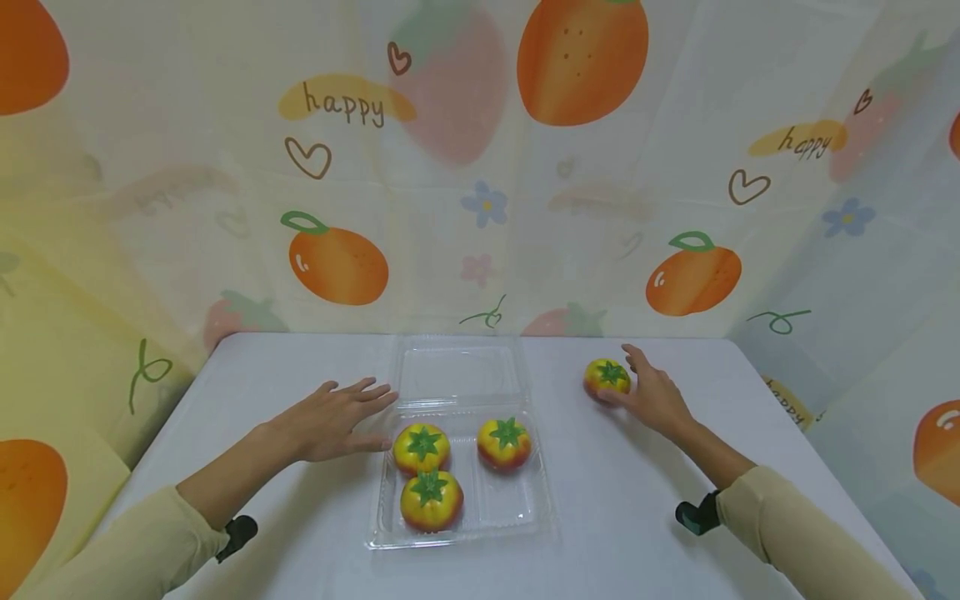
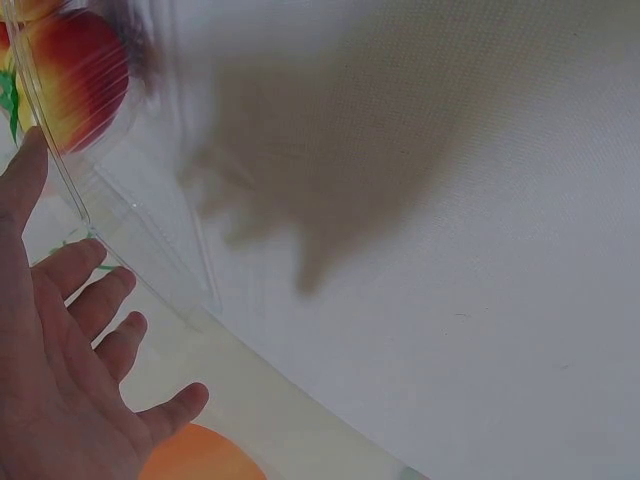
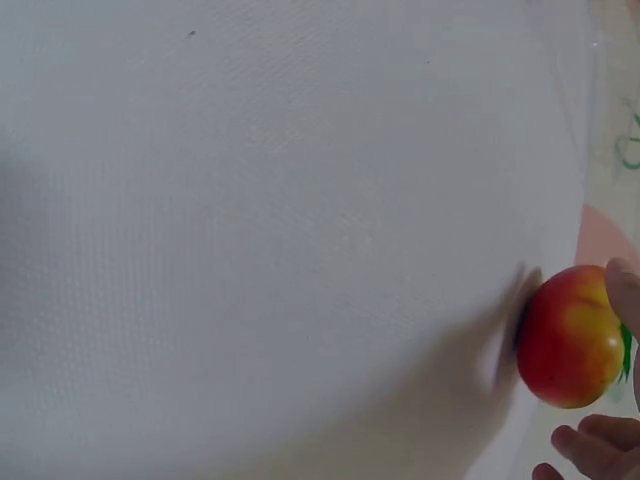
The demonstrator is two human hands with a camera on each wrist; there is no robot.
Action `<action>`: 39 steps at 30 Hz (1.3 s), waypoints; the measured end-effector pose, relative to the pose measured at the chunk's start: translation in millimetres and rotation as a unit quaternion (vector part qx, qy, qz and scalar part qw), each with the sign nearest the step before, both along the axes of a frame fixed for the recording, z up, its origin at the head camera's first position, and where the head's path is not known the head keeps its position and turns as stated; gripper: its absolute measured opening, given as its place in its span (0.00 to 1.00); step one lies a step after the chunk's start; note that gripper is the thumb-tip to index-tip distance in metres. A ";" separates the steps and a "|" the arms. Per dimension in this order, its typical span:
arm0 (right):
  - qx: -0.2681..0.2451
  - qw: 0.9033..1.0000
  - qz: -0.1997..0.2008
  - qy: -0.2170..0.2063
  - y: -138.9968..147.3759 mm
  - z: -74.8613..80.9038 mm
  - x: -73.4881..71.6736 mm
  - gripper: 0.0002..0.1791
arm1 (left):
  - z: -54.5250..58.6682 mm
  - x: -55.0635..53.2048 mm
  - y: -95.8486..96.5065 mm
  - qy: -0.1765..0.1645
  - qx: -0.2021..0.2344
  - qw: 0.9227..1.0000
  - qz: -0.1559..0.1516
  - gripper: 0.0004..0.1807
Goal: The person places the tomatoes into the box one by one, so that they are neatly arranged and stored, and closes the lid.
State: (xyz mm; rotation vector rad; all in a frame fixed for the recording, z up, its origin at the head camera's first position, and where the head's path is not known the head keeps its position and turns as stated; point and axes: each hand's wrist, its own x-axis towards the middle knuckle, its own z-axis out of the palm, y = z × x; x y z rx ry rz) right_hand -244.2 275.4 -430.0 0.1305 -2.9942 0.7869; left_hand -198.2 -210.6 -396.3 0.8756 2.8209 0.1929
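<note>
Fingers (image 1: 628, 358) of right hand (image 1: 654, 398) curl around loose tomato (image 1: 607, 377) on tabletop (image 1: 637, 517); left hand (image 1: 333, 421) spread flat beside clear tray (image 1: 487, 508) (three tomatoes in, fourth outstanding).

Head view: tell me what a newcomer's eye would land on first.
Three yellow-red toy tomatoes sit in the base of an open clear plastic clamshell box at the middle of the white table. A fourth tomato lies apart on the table to the right, with the right hand curling round it. The left hand hovers flat beside the box's left edge.
</note>
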 end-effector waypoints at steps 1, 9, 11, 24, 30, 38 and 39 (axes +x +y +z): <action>-0.003 1.000 -0.006 0.000 1.0 -2.1 -0.7 0.50 | -0.2 -0.2 -0.1 0.000 -0.001 1.000 0.000 0.44; -0.033 0.999 -0.008 -0.012 2.5 -10.3 -5.6 0.43 | -0.8 -1.2 -0.4 0.001 -0.001 1.000 -0.001 0.44; -0.031 0.999 -0.004 -0.017 2.4 -9.6 -6.3 0.40 | -0.9 -1.1 -0.5 -0.001 -0.001 1.000 0.001 0.44; -0.024 0.999 0.017 -0.017 5.4 -6.6 -7.0 0.36 | 0.0 -0.1 1.3 -0.005 -0.001 1.000 0.002 0.44; -0.016 0.999 0.027 -0.015 4.8 -4.2 -6.2 0.35 | 1.8 0.1 2.4 -0.003 -0.001 1.000 -0.001 0.44; -0.015 0.999 0.047 -0.020 5.1 -1.9 -1.4 0.35 | -0.4 -1.4 1.9 -0.002 -0.006 1.000 0.004 0.44; -0.016 0.998 0.049 -0.022 4.8 -1.2 -0.9 0.35 | -0.5 -1.6 1.6 -0.002 -0.006 1.000 0.004 0.44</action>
